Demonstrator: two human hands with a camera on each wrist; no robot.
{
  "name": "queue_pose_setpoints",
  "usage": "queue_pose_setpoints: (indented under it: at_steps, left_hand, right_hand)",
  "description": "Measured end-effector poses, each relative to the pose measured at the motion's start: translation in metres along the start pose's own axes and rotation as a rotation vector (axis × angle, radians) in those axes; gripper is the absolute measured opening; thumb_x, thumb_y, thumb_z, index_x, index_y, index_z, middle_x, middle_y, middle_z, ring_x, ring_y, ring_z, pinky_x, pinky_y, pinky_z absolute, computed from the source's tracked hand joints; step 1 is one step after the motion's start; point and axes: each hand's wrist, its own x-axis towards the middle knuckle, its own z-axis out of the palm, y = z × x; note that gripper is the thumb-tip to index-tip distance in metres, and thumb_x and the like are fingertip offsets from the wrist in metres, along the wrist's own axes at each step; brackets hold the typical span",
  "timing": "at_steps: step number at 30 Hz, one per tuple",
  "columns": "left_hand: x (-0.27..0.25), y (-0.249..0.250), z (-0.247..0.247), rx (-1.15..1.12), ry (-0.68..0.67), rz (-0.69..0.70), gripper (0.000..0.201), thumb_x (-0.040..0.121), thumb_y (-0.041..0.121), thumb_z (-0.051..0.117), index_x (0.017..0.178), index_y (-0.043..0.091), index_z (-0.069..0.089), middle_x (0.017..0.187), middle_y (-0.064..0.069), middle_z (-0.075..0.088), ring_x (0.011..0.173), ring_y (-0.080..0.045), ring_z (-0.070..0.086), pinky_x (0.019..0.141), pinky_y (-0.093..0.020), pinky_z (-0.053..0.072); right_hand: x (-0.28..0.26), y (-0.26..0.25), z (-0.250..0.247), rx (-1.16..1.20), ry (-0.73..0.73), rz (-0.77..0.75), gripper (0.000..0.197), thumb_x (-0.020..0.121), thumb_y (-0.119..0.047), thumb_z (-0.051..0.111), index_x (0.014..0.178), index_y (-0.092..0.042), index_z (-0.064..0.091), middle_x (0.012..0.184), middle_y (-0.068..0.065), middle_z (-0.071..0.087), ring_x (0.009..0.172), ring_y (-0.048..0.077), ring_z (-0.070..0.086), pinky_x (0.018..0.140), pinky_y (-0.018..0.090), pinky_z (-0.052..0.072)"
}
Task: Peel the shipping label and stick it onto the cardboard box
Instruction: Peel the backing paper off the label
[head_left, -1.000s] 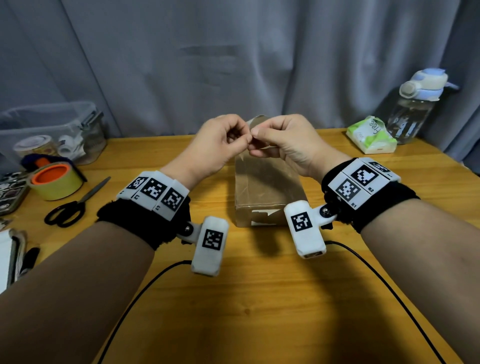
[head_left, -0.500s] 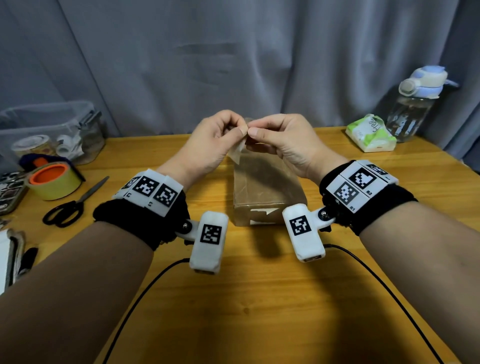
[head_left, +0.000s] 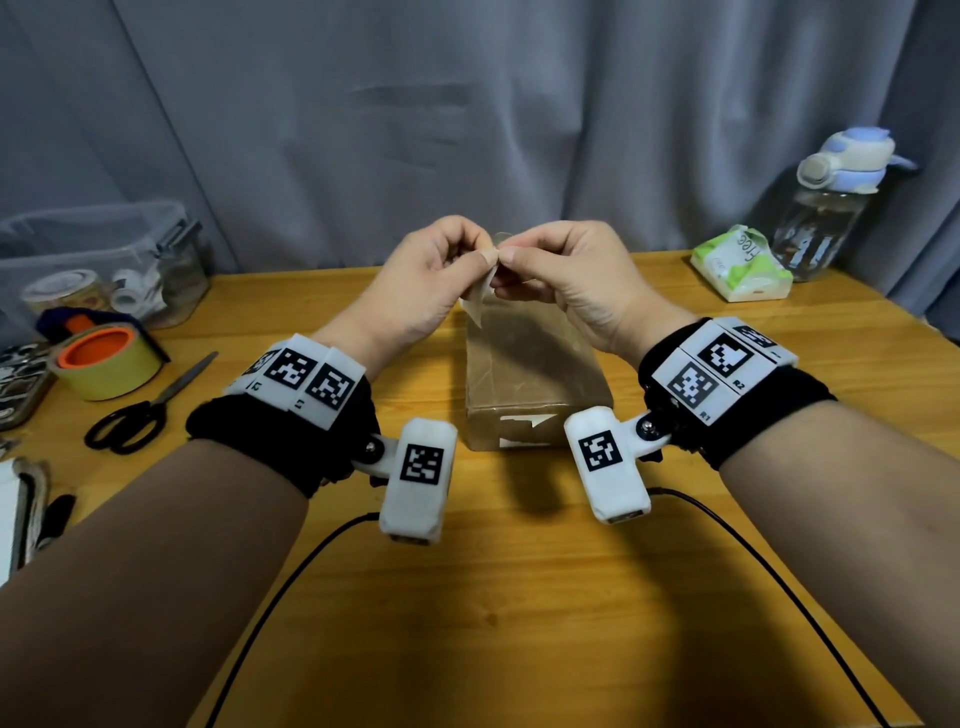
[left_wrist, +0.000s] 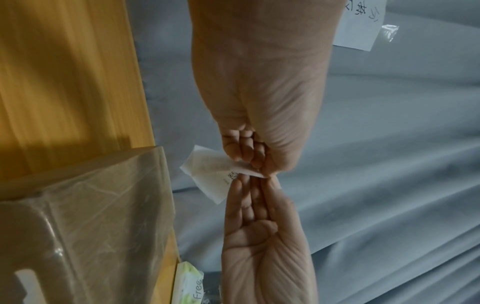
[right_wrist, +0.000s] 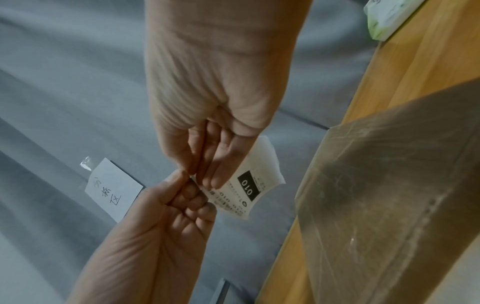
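A small white shipping label (head_left: 479, 299) with black print (right_wrist: 259, 181) hangs between my two hands, above the far end of the brown cardboard box (head_left: 535, 384). My left hand (head_left: 483, 257) pinches the label's upper edge between thumb and fingertips. Thumb tip to thumb tip with it, my right hand (head_left: 508, 258) pinches the same edge. In the left wrist view the label (left_wrist: 207, 174) curls out towards the box (left_wrist: 91, 205). Clear tape covers the box (right_wrist: 389, 205), which lies flat on the wooden table (head_left: 467, 623).
On the left of the table lie a yellow tape roll (head_left: 106, 361), black scissors (head_left: 145, 410) and a clear plastic bin (head_left: 98, 260). A tissue pack (head_left: 740, 270) and a water bottle (head_left: 831, 208) stand at the back right. A handwritten note (right_wrist: 114, 189) is taped to the grey curtain.
Both hands stayed over the box's far end, pinching together. The label's lower part has come into view, hanging below the fingertips.
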Motion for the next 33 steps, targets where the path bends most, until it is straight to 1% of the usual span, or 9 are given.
queue_pose_setpoints:
  at_steps: [4, 8, 14, 17, 22, 24, 26, 31, 33]
  left_hand:
    - [0.005, 0.0, 0.003, 0.064, 0.039, -0.017, 0.015, 0.09, 0.008, 0.053, 0.077, 0.016, 0.053, 0.068, -0.002, 0.056, 0.063, -0.01, 0.051, 0.063, -0.019, 0.045]
    - [0.011, 0.002, 0.007, 0.068, 0.062, -0.067, 0.015, 0.088, 0.005, 0.049, 0.076, 0.013, 0.053, 0.066, 0.0, 0.056, 0.063, -0.01, 0.052, 0.06, -0.017, 0.045]
    - [0.01, 0.001, 0.01, -0.088, 0.09, -0.158, 0.025, 0.087, 0.002, 0.042, 0.068, 0.015, 0.052, 0.064, -0.001, 0.054, 0.061, -0.009, 0.052, 0.056, -0.016, 0.045]
    - [0.006, -0.003, 0.01, -0.109, 0.096, -0.18, 0.026, 0.086, 0.001, 0.04, 0.067, 0.014, 0.052, 0.064, -0.002, 0.054, 0.06, -0.009, 0.052, 0.057, -0.016, 0.045]
    - [0.004, -0.007, 0.01, -0.187, 0.119, -0.216, 0.025, 0.086, -0.001, 0.041, 0.068, 0.013, 0.051, 0.068, -0.005, 0.056, 0.061, -0.011, 0.053, 0.055, -0.015, 0.044]
    - [0.004, -0.007, 0.009, -0.226, 0.14, -0.228, 0.025, 0.087, 0.0, 0.042, 0.067, 0.013, 0.052, 0.065, -0.003, 0.057, 0.061, -0.011, 0.053, 0.056, -0.016, 0.045]
    - [0.004, -0.006, 0.009, -0.261, 0.154, -0.234, 0.026, 0.087, 0.001, 0.043, 0.067, 0.013, 0.052, 0.063, 0.0, 0.058, 0.06, -0.008, 0.053, 0.056, -0.015, 0.045]
    - [0.005, -0.005, 0.01, -0.194, 0.14, -0.185, 0.025, 0.088, 0.003, 0.045, 0.068, 0.014, 0.053, 0.066, -0.001, 0.055, 0.062, -0.008, 0.051, 0.058, -0.016, 0.045]
    - [0.006, -0.005, 0.009, -0.18, 0.134, -0.174, 0.024, 0.088, 0.003, 0.045, 0.068, 0.014, 0.053, 0.066, -0.001, 0.055, 0.062, -0.008, 0.052, 0.06, -0.017, 0.046]
  right_hand:
    - [0.002, -0.001, 0.002, -0.144, 0.069, -0.051, 0.008, 0.081, 0.0, 0.065, 0.074, -0.004, 0.068, 0.054, -0.002, 0.066, 0.054, 0.01, 0.061, 0.072, 0.039, 0.058]
    - [0.006, -0.005, 0.005, -0.198, 0.099, -0.027, 0.006, 0.08, -0.001, 0.062, 0.076, 0.001, 0.065, 0.063, 0.011, 0.065, 0.064, 0.023, 0.064, 0.07, 0.04, 0.058]
    - [0.007, -0.004, 0.005, -0.141, 0.116, 0.061, 0.011, 0.083, -0.008, 0.061, 0.074, -0.003, 0.063, 0.046, -0.007, 0.059, 0.063, 0.02, 0.061, 0.077, 0.046, 0.058]
    - [0.004, -0.002, 0.005, -0.117, 0.12, 0.088, 0.012, 0.084, -0.004, 0.057, 0.073, -0.002, 0.061, 0.043, -0.008, 0.057, 0.055, 0.015, 0.059, 0.076, 0.044, 0.058]
    - [0.002, 0.001, 0.007, -0.049, 0.14, 0.116, 0.018, 0.086, -0.001, 0.053, 0.068, -0.004, 0.057, 0.043, -0.006, 0.057, 0.05, 0.01, 0.059, 0.063, 0.03, 0.057]
    - [0.002, 0.001, 0.007, -0.005, 0.146, 0.126, 0.017, 0.086, -0.001, 0.053, 0.07, -0.005, 0.058, 0.049, -0.001, 0.06, 0.051, 0.011, 0.061, 0.066, 0.031, 0.056]
    - [0.001, -0.002, 0.008, 0.036, 0.142, 0.136, 0.017, 0.088, -0.004, 0.053, 0.072, -0.005, 0.059, 0.047, -0.003, 0.059, 0.05, 0.01, 0.06, 0.07, 0.033, 0.055]
    - [-0.001, -0.004, 0.008, -0.051, 0.052, 0.131, 0.027, 0.088, -0.034, 0.059, 0.081, -0.007, 0.063, 0.05, -0.007, 0.059, 0.054, 0.008, 0.059, 0.075, 0.038, 0.056]
    - [-0.002, -0.002, 0.008, -0.114, 0.049, 0.103, 0.023, 0.087, -0.027, 0.062, 0.081, -0.006, 0.066, 0.049, -0.008, 0.06, 0.055, 0.007, 0.06, 0.074, 0.036, 0.056]
